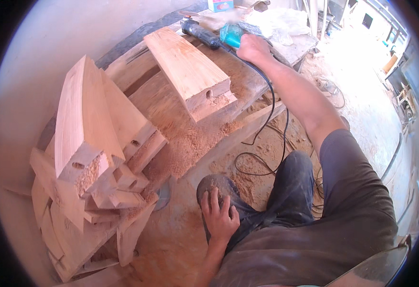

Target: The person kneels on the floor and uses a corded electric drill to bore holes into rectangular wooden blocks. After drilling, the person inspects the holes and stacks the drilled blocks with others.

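My right hand (pixel 255 48) reaches to the far end of the workbench, its fingers closed round a teal-bodied tool (pixel 230 35) that I cannot identify more exactly. Just left of it lies a black angle grinder (pixel 201 33). A black power cord (pixel 265 81) hangs from there over the bench edge. My left hand (pixel 221 215) rests on my knee, fingers spread, holding nothing. Between the two hands a thick wooden board (pixel 185 67) lies on the bench, with an oblong mortise in its near end and shavings beside it.
More mortised wooden pieces (pixel 87 115) are stacked at the left against the wall, above several offcuts (pixel 70 229). Shavings (pixel 185 148) cover the bench's near part. The cord loops over the littered floor. Clear plastic sheeting (pixel 281 24) and a small box (pixel 220 5) sit at the back.
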`<control>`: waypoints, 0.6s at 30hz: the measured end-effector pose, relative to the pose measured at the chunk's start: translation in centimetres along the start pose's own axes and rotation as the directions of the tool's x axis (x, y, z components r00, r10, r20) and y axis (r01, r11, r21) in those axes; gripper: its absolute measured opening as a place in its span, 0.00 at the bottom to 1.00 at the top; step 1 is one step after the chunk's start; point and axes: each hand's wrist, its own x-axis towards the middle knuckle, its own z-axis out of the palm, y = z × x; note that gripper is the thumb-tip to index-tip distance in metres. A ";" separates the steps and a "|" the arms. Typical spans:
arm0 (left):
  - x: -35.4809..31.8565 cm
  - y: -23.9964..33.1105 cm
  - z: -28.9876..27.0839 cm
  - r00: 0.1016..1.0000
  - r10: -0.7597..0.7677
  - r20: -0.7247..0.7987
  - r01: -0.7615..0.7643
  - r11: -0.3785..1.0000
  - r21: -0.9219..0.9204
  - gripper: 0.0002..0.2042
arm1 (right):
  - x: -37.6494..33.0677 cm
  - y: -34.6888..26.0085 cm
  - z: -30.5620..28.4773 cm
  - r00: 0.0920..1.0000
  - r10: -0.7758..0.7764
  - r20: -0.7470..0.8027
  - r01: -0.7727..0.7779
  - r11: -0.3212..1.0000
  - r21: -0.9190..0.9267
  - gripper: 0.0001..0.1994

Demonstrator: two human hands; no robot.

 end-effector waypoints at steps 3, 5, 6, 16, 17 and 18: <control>-0.7 0.0 -0.2 1.000 0.021 -0.014 -0.021 1.000 -0.021 0.17 | -0.7 1.3 -1.4 0.998 -0.027 0.054 0.027 1.000 0.008 0.17; -0.8 0.0 -0.1 0.999 0.041 -0.029 -0.042 0.998 -0.037 0.17 | -1.1 3.2 -1.5 0.999 -0.049 0.019 0.049 0.999 -0.007 0.18; -1.0 -0.1 0.1 0.999 0.033 -0.042 -0.035 0.999 -0.042 0.18 | -2.9 2.3 -2.8 0.996 -0.074 -0.048 0.079 0.989 0.124 0.19; 4.4 2.1 -3.1 0.974 -0.031 -0.223 -0.018 0.977 -0.214 0.18 | -21.2 -0.1 -5.5 0.952 -0.119 0.282 -0.242 0.268 0.933 0.32; 5.7 2.8 -3.9 0.961 0.006 -0.275 -0.068 0.974 -0.216 0.19 | -21.1 0.0 -4.1 0.948 -0.131 0.289 -0.260 0.196 0.945 0.32; 7.2 3.4 -4.4 0.946 0.039 -0.323 -0.116 0.968 -0.221 0.19 | -21.1 0.2 -3.0 0.944 -0.141 0.300 -0.282 0.130 0.950 0.33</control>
